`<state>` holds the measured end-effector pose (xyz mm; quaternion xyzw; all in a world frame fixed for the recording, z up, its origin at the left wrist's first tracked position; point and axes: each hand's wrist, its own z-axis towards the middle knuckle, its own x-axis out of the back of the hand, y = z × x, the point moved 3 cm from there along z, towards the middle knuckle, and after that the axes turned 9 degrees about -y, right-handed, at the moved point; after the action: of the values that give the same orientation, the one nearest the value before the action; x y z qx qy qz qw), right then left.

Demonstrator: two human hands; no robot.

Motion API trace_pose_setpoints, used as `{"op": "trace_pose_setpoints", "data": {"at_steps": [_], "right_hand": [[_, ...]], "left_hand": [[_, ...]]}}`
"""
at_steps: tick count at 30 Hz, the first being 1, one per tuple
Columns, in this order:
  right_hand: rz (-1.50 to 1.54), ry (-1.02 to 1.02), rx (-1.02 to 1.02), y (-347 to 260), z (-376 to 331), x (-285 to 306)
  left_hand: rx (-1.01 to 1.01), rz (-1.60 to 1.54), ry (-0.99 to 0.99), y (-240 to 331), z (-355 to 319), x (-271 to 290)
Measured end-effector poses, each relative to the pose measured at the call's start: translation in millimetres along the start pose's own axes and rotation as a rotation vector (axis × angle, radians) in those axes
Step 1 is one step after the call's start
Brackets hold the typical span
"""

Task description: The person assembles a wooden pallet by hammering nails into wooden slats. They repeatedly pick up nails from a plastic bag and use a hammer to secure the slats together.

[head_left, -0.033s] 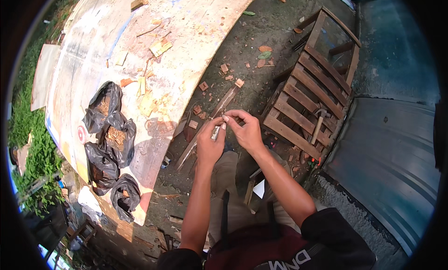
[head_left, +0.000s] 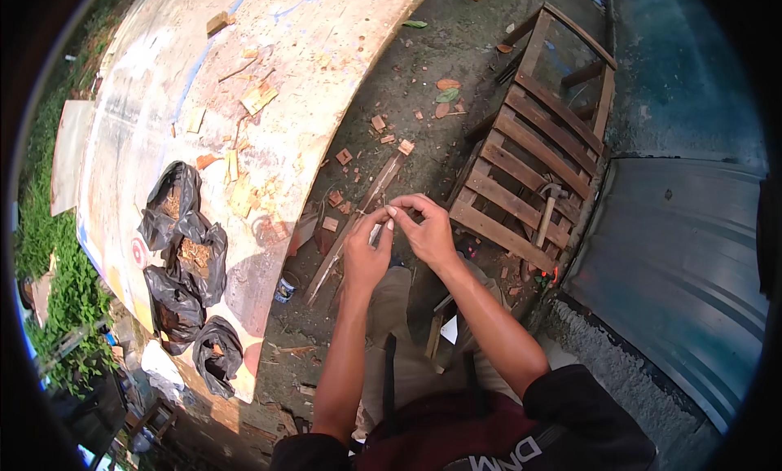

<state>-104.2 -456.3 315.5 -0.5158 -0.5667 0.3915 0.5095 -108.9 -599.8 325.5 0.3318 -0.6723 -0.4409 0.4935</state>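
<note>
My left hand (head_left: 366, 251) and my right hand (head_left: 428, 233) meet in front of me with fingertips pinched together. Whatever lies between the fingertips is too small to make out; a thin dark sliver seems to stick up there. A pale, shiny patch shows inside the curl of the left fingers, and I cannot tell whether it is held or lies behind. Beyond the hands, a long narrow wood strip (head_left: 358, 218) lies slanted on the ground, with a small wooden block (head_left: 406, 147) at its far end.
At the left, a large board (head_left: 285, 129) carries wood chips and several black plastic bags (head_left: 205, 267), some holding brown shavings. A slatted wooden frame (head_left: 533, 145) stands at the right with a hammer (head_left: 547, 214) on it. Wood scraps (head_left: 344, 156) litter the ground. A metal sheet (head_left: 660, 251) lines the right.
The view has shifted slightly, so the board and the slatted frame appear a little further left. Both hands keep the same pinched pose.
</note>
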Motion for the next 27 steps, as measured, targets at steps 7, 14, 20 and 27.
{"op": "trace_pose_setpoints", "data": {"at_steps": [7, 14, 20, 27], "right_hand": [[0.16, 0.282, -0.121, 73.0, -40.2, 152.0], [-0.357, 0.748, -0.448, 235.9, -106.5, 291.8], [-0.423, 0.618, -0.71, 339.0, -119.8, 341.4], [-0.312, 0.542, -0.704, 369.5, -118.3, 355.1]], "left_hand": [[0.07, 0.055, -0.441, 29.8, 57.4, -152.3], [0.126, 0.024, -0.593, 39.3, 86.1, -307.9], [-0.018, 0.153, -0.632, 41.4, 137.3, -398.5], [-0.022, 0.115, -0.652, 40.1, 189.6, -475.8]]}}
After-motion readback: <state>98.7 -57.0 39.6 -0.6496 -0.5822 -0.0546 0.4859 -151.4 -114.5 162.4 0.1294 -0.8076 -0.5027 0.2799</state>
